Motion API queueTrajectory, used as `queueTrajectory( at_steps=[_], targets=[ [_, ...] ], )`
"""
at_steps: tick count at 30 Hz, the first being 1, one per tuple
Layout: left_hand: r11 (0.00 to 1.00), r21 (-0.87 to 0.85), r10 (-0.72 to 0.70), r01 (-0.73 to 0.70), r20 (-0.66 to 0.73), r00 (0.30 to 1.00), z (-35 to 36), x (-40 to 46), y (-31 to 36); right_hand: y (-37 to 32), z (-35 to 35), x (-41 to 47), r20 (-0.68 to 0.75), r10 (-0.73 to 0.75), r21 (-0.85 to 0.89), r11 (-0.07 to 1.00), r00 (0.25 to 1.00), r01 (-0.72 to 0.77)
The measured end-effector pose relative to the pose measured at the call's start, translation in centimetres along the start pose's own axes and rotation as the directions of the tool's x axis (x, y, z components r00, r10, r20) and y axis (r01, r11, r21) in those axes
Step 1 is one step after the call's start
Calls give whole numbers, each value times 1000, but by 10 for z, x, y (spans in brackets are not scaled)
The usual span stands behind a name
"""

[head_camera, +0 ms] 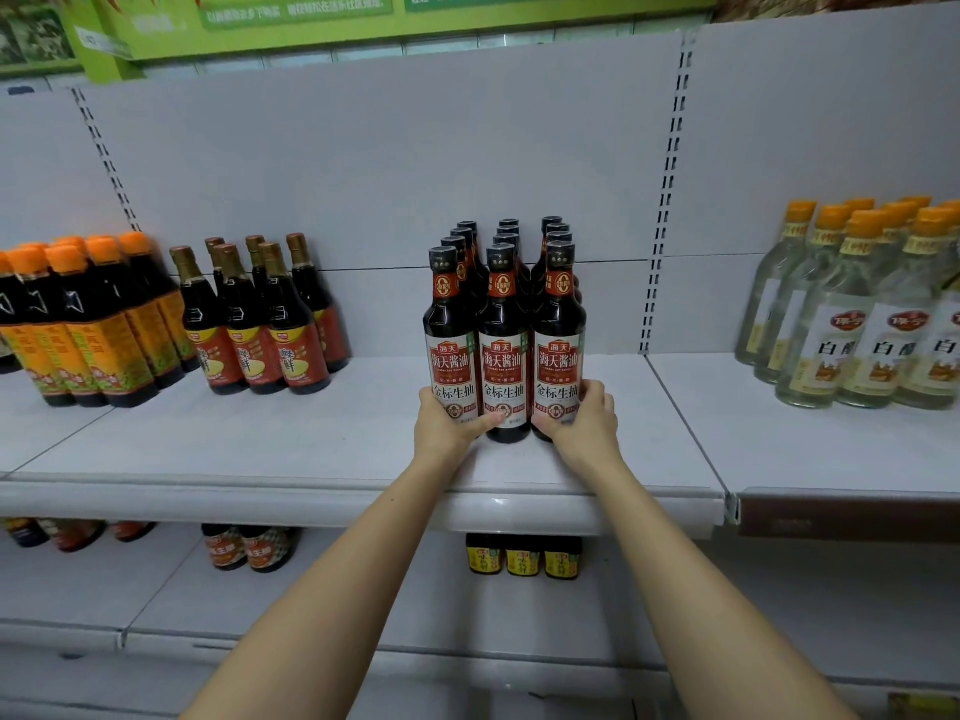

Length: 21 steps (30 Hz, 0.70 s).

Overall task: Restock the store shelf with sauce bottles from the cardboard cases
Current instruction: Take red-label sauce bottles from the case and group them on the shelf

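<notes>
A block of dark soy sauce bottles [505, 324] with red and white labels stands upright in three rows on the white shelf [291, 439]. My left hand [447, 423] grips the base of the front left bottle [451, 350], its thumb reaching across to the middle bottle. My right hand [584, 420] grips the base of the front right bottle [560, 345]. The front middle bottle [504, 356] stands between both hands. No cardboard case is in view.
Orange-capped dark bottles [98, 324] and gold-capped sauce bottles [260, 324] stand at the left of the shelf. Clear white vinegar bottles [862, 314] fill the neighbouring bay at right. More bottles [522, 558] sit on the lower shelf. A slotted upright [665, 215] divides the bays.
</notes>
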<state>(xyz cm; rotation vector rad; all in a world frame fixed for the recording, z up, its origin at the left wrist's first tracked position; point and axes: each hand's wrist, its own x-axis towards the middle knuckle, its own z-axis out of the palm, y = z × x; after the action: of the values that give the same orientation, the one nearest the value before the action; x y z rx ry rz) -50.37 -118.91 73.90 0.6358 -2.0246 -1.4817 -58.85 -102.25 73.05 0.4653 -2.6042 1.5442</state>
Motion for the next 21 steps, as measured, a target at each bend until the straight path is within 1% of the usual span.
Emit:
queueTrajectory(
  at_steps=[14,17,21],
  targets=[
    [999,36,9,-9,2,1000,2,0,-1,-4,-3,-4,6,-1,-25,1000,1000,1],
    [1000,11,-7,7,32,999,1,2,-2,-4,-3,-6,9,2,-20,1000,1000,-2],
    [995,-92,-39,47,85,996,-5,5,-6,-3,-3,-5,7,-1,-1,1000,1000,1]
  ],
)
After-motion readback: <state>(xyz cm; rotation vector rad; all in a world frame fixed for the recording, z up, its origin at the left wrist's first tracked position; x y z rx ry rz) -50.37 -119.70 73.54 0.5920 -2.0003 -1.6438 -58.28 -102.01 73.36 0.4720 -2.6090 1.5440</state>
